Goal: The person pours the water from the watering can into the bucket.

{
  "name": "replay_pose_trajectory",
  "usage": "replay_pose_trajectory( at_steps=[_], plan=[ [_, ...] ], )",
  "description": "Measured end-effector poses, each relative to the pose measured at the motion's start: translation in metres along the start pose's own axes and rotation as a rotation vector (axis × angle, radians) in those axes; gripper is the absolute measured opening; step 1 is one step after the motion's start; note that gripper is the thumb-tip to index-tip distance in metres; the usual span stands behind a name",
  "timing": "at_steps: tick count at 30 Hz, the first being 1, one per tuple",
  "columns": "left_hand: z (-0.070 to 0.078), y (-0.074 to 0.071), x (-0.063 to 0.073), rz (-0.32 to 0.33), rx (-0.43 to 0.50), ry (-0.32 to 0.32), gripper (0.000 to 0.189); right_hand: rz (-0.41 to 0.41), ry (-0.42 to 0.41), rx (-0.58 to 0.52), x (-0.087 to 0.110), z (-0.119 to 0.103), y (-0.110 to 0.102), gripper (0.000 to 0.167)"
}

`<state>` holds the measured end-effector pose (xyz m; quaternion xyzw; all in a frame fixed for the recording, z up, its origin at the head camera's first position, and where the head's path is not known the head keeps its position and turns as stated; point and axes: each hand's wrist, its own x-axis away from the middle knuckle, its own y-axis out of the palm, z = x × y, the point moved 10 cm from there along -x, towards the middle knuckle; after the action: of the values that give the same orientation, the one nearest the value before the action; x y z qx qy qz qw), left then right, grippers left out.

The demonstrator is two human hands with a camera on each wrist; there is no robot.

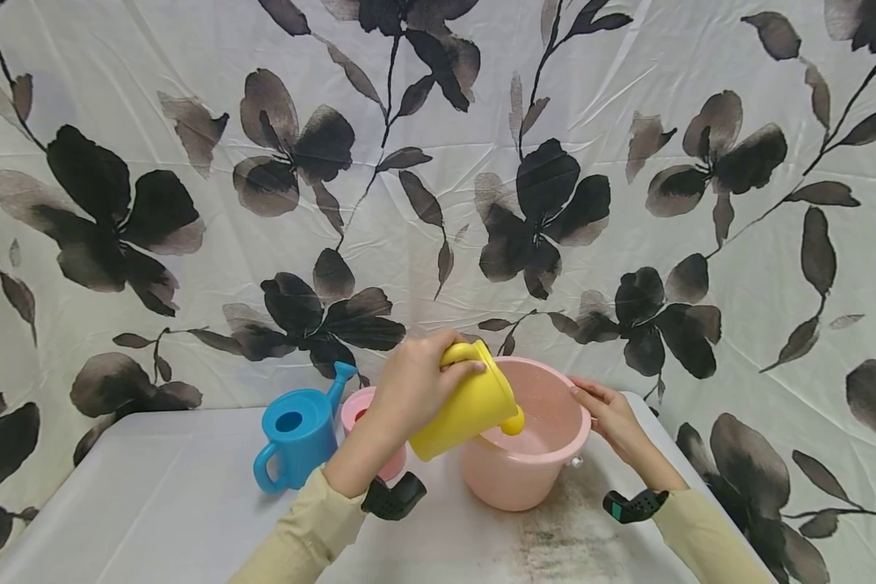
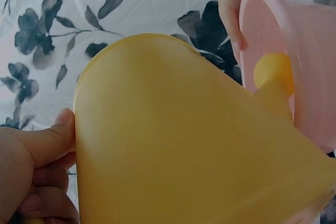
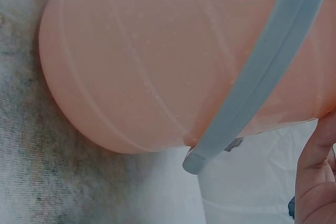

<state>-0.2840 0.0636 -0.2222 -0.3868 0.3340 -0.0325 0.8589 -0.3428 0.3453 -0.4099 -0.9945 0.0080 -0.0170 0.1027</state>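
A yellow watering can (image 1: pixel 467 410) hangs tilted in my left hand (image 1: pixel 416 393), which grips its handle. Its round spout head (image 2: pixel 274 72) points into the mouth of a pink bucket (image 1: pixel 514 483). No water stream can be made out. The bucket stands upright on the table, and my right hand (image 1: pixel 616 418) holds its right rim, fingers at the edge. In the right wrist view the bucket's pale handle (image 3: pixel 257 77) hangs down its side, with part of the right hand (image 3: pixel 317 171) against the wall near the rim.
To the left on the white table (image 1: pixel 161 487) stands a blue watering can (image 1: pixel 299 430). A smaller pink vessel (image 1: pixel 392 464) is beside it, partly hidden by my left forearm. A dark stain (image 1: pixel 577 535) marks the table before the bucket. A flowered cloth (image 1: pixel 438 235) hangs behind.
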Motion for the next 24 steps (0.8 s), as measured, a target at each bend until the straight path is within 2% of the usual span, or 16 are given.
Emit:
replay_pose_trajectory(
  at_steps=[12,24],
  plan=[
    [-0.0038,-0.0045,-0.0004,-0.009,-0.020,-0.021,0.019,0.007,-0.016,-0.017,0.0002,-0.0014,-0.0011,0.060],
    [-0.0004,-0.0052,-0.0029,-0.015,-0.024,-0.018,0.019,0.010,-0.018,-0.014,0.0009,-0.0017,-0.0010,0.060]
  ],
)
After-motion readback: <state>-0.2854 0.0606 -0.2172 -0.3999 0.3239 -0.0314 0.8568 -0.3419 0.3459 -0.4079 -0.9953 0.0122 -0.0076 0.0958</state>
